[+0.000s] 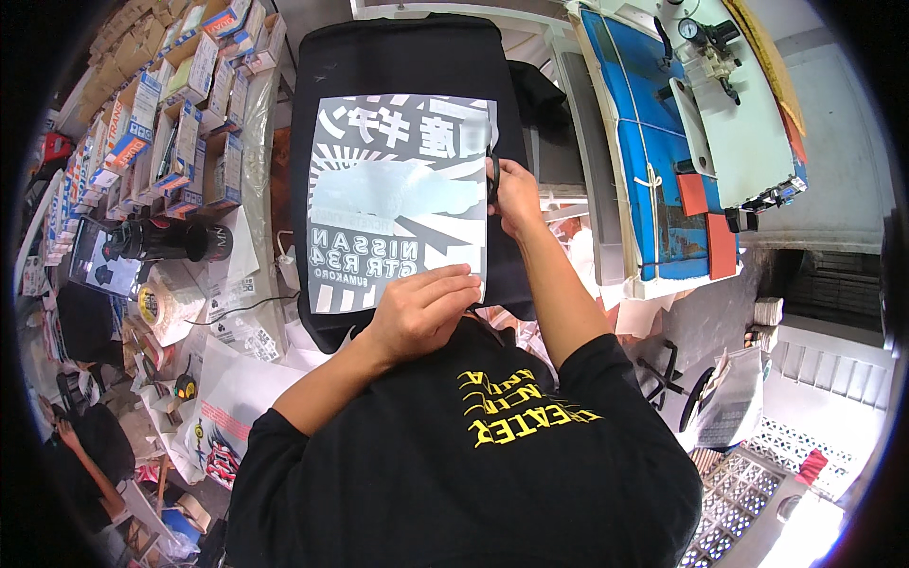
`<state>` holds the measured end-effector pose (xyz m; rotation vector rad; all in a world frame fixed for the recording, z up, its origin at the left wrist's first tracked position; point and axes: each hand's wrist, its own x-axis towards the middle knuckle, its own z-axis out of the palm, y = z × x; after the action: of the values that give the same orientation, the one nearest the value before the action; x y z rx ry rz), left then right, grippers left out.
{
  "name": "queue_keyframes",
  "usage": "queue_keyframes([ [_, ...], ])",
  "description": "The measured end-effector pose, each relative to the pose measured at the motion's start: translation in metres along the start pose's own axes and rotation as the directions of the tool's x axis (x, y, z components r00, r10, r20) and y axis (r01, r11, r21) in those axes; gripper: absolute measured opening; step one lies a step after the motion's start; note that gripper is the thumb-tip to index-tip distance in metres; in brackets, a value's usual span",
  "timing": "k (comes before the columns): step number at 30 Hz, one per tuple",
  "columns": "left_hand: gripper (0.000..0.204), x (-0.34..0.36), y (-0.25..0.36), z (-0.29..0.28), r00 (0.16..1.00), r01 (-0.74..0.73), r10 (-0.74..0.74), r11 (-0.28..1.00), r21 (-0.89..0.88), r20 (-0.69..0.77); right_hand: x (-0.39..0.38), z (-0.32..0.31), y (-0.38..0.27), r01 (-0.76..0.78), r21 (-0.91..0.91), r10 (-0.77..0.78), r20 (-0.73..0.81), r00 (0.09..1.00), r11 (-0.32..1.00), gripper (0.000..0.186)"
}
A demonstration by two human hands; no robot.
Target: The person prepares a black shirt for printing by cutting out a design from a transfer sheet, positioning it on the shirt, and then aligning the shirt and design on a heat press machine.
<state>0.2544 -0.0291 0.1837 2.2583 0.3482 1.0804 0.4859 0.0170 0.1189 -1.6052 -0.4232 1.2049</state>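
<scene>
A rectangular transfer film sheet [445, 204] lies over a black garment [402, 57] in front of me. It carries a grey and white design with mirrored lettering, sun rays and a pale, glossy shape across its middle. My left hand [423, 308] rests on the sheet's lower right corner, its fingers stretched out side by side and the thumb hidden. At the right edge of the sheet, my right hand [514, 194] is closed around black-handled scissors [493, 175]. The scissor blades cannot be made out clearly.
Open cardboard boxes [180, 142] crowd the left side, above a black cylindrical object [170, 239] and a tape roll [161, 301]. To the right stands a machine with a blue, string-tied pad [630, 142] and a pressure gauge [692, 30]. Another person's arm [90, 464] shows at lower left.
</scene>
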Motion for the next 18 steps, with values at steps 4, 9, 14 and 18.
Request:
queue_keyframes([
  [4, 0.020, 0.000, 0.007, -0.005, 1.000, -0.004, 0.004, 1.000, 0.013, -0.003, 0.012, -0.003, -0.004, -0.005, 0.005, 0.005, -0.003, 1.000, 1.000, 0.031],
  [9, 0.012, 0.001, 0.004, -0.007, 0.984, 0.108, -0.115, 0.992, -0.058, -0.134, 0.007, -0.014, -0.002, -0.009, -0.091, 0.005, -0.044, 0.999, 0.996, 0.034],
  [14, 0.010, 0.014, -0.031, -0.041, 0.449, 0.191, -0.710, 0.669, -0.718, -0.542, -0.019, -0.083, 0.008, 0.093, -0.436, -0.265, -0.352, 0.898, 0.895, 0.046],
  [18, 0.011, -0.025, -0.099, -0.059, 0.164, -0.042, -0.894, 0.415, -0.909, -0.416, -0.056, -0.140, 0.044, 0.180, -0.816, -0.637, -0.269, 0.722, 0.550, 0.038],
])
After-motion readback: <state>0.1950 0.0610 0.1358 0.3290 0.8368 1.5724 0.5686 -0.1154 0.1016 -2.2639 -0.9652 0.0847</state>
